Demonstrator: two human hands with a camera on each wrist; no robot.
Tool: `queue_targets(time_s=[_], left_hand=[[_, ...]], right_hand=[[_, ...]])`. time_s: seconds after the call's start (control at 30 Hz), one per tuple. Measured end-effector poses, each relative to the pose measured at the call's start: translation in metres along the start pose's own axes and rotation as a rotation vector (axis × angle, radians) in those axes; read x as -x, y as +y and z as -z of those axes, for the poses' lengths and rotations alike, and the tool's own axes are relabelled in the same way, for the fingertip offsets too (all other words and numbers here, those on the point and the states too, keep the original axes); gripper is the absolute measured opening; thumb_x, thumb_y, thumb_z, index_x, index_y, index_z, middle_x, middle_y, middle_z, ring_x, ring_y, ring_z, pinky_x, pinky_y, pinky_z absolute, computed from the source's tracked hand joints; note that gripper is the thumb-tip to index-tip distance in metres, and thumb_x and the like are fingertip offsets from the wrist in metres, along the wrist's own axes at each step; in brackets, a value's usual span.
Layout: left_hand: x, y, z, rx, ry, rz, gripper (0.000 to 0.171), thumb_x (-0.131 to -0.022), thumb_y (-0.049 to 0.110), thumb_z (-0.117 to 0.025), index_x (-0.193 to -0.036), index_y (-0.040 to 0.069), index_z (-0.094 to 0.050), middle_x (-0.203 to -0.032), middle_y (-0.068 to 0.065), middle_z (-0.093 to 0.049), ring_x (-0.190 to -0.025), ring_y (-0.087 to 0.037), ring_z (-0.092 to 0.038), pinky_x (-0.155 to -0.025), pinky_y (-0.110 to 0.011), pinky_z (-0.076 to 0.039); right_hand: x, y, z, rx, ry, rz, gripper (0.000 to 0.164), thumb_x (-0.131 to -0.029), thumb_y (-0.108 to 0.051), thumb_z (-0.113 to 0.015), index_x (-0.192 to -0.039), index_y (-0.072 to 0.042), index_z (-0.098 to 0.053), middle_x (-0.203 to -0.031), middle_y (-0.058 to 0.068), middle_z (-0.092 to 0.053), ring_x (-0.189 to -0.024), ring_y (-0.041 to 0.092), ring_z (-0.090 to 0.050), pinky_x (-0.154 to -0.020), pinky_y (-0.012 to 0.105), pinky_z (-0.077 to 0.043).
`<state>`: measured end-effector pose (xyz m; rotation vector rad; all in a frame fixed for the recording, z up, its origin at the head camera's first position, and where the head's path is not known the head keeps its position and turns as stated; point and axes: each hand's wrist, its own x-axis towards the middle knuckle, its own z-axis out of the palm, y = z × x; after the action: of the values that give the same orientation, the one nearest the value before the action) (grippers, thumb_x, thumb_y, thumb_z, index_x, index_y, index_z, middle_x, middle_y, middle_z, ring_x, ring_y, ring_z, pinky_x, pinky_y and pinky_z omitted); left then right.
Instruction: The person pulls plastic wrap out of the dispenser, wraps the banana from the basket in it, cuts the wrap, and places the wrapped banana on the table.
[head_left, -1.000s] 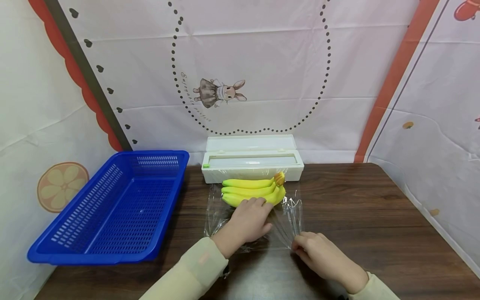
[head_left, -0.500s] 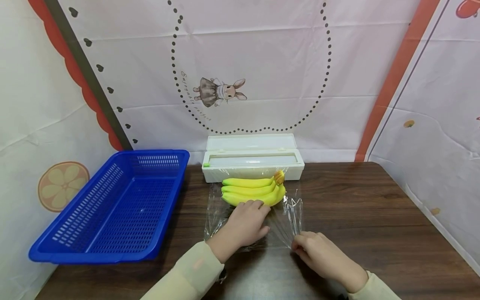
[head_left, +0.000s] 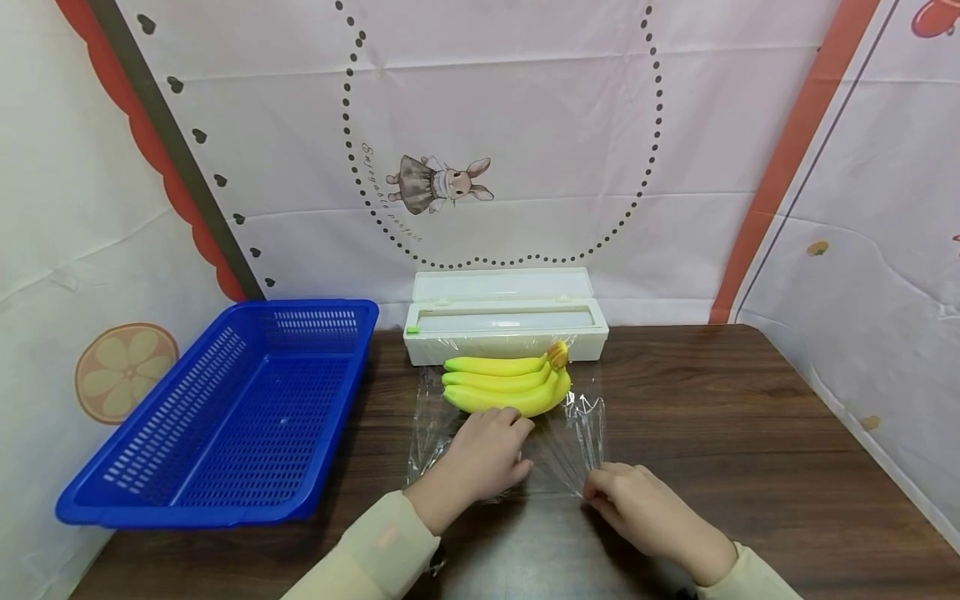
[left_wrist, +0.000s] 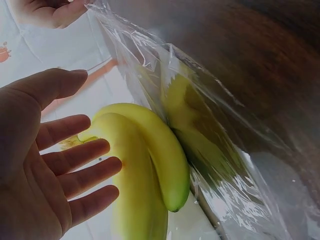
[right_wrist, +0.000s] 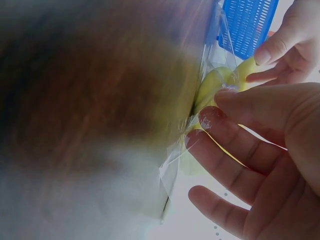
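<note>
A bunch of yellow bananas (head_left: pixel 498 385) with green tips lies on a sheet of clear cling film (head_left: pixel 587 417) in the head view. My left hand (head_left: pixel 480 457) is just in front of the nearest banana; in the left wrist view its fingers (left_wrist: pixel 82 155) are spread and hold nothing. At the film's near right corner, my right hand (head_left: pixel 648 510) pinches the edge. The right wrist view shows thumb and fingertips on the crinkled film (right_wrist: pixel 172 172). Behind the bananas stands a white cling film box (head_left: pixel 510 348), lid raised, with the film running out over its front.
A blue plastic basket (head_left: pixel 318 487) with perforated sides stands on the left of the dark wooden table (head_left: pixel 712 400). Printed cloth walls (head_left: pixel 562 167) close off the back and both sides.
My left hand has drawn back slightly toward the front left, off the lowest banana. The right hand stays at the film corner, and the bananas look almost unmoved.
</note>
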<state>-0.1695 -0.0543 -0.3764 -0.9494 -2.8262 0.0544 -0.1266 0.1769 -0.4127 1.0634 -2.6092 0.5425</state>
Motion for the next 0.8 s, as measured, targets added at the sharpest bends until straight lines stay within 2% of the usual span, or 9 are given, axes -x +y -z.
queue_targets(time_s=[0.17,0.5,0.8], left_hand=[[0.004,-0.001,0.000,0.008,-0.026,0.015,0.041,-0.087,0.040,-0.064,-0.118,0.014,-0.062,-0.113,-0.003,-0.061,-0.102,-0.020,-0.060,-0.084,-0.036,-0.050],[0.011,-0.004,-0.004,0.013,-0.009,0.021,0.040,-0.085,0.041,-0.066,-0.114,0.014,-0.062,-0.108,-0.002,-0.061,-0.096,-0.020,-0.060,-0.076,-0.036,-0.051],[0.018,-0.009,-0.008,0.055,-0.073,0.034,0.037,-0.086,0.040,-0.065,-0.114,0.015,-0.063,-0.103,-0.002,-0.063,-0.091,-0.019,-0.061,-0.076,-0.036,-0.050]], right_hand=[[0.000,0.000,0.001,-0.010,-0.018,-0.013,0.020,-0.075,-0.004,-0.074,-0.077,-0.020,-0.062,-0.075,-0.014,-0.058,-0.066,-0.001,-0.055,-0.056,0.018,-0.045],[0.000,-0.001,0.002,-0.009,-0.032,-0.024,0.020,-0.076,-0.004,-0.073,-0.077,-0.020,-0.062,-0.075,-0.014,-0.058,-0.066,-0.001,-0.055,-0.056,0.018,-0.045],[0.000,-0.001,0.002,-0.010,-0.039,-0.034,0.019,-0.076,-0.004,-0.073,-0.077,-0.020,-0.063,-0.075,-0.014,-0.058,-0.066,-0.001,-0.056,-0.057,0.018,-0.046]])
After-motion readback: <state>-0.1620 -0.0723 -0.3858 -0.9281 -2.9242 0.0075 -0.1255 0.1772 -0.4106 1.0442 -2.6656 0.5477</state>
